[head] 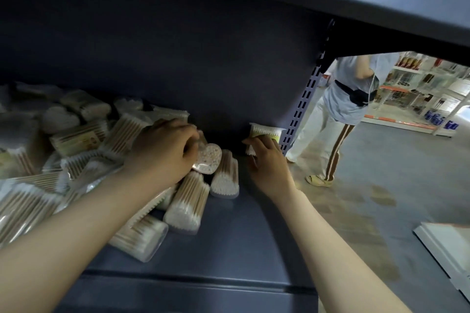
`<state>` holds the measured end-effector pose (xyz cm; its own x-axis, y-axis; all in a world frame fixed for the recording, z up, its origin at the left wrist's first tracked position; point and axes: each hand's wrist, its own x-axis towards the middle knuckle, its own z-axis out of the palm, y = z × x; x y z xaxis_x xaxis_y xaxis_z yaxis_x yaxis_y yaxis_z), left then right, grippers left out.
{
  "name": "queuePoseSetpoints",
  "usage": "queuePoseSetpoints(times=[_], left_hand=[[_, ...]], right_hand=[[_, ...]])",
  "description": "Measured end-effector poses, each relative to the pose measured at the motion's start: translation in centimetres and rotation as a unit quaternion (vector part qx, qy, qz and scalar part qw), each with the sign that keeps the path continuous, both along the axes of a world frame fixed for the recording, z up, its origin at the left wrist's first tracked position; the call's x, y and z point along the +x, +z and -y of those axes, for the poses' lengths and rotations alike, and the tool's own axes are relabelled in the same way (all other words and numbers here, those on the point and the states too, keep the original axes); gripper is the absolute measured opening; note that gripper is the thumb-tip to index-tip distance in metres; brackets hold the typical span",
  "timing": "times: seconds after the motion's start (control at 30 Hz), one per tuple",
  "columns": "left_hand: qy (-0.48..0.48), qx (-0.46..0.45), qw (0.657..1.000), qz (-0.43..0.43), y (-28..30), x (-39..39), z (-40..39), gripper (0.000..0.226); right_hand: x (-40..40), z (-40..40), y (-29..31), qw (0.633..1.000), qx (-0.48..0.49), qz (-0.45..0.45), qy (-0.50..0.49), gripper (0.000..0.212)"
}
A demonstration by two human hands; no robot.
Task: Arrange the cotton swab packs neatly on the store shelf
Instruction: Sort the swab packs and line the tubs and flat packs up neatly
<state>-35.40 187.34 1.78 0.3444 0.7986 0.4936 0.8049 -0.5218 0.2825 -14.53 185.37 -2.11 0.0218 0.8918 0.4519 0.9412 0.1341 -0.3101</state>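
On a dark grey metal shelf (229, 241), the left hand (162, 150) curls its fingers around a clear heart-shaped pack of cotton swabs (208, 159) at the edge of a jumbled pile of packs (76, 150). The right hand (267, 162) grips an upright clear swab pack (267, 132) at its fingertips, against the shelf's back corner.

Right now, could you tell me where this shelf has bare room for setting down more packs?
Bare shelf board lies between the loose pile of cotton swab packs and the perforated upright, around the right hand and its upright pack, and along the front edge. The left half is crowded, under the left hand.
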Motion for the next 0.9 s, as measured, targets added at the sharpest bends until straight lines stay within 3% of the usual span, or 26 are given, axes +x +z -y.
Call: queuePoseSetpoints(times=[0.1, 0.27, 0.43, 0.67, 0.8, 0.9], left_hand=[[0.024, 0.012, 1.0, 0.01, 0.1, -1.4, 0.9, 0.022], [0.041, 0.023, 0.999, -0.01, 0.4, -4.8, 1.8, 0.044], [0.059, 0.009, 0.998, 0.001, 0.8, -7.4, 3.0, 0.029], [0.058, 0.008, 0.998, -0.016, 0.5, -11.0, 4.2, 0.035], [0.063, -0.001, 0.998, -0.019, 0.0, -12.8, 4.3, 0.033], [0.043, -0.006, 0.999, -0.021, -0.5, -13.8, 4.4, 0.043]], right_hand=[[-1.1, 0.6, 0.2, 1.0, -0.01, -0.029, -0.001, 0.04], [-2.9, 1.8, 0.6, 0.998, 0.033, -0.055, -0.006, 0.038], [-6.0, 3.2, 1.8, 0.993, 0.067, -0.099, 0.014, 0.04], [-10.9, 5.5, 2.8, 0.992, 0.035, -0.119, 0.032, 0.034], [-13.3, 6.5, 2.3, 0.994, -0.002, -0.099, 0.055, 0.047], [-14.8, 7.2, 2.3, 0.994, 0.011, -0.099, 0.053, 0.041]])
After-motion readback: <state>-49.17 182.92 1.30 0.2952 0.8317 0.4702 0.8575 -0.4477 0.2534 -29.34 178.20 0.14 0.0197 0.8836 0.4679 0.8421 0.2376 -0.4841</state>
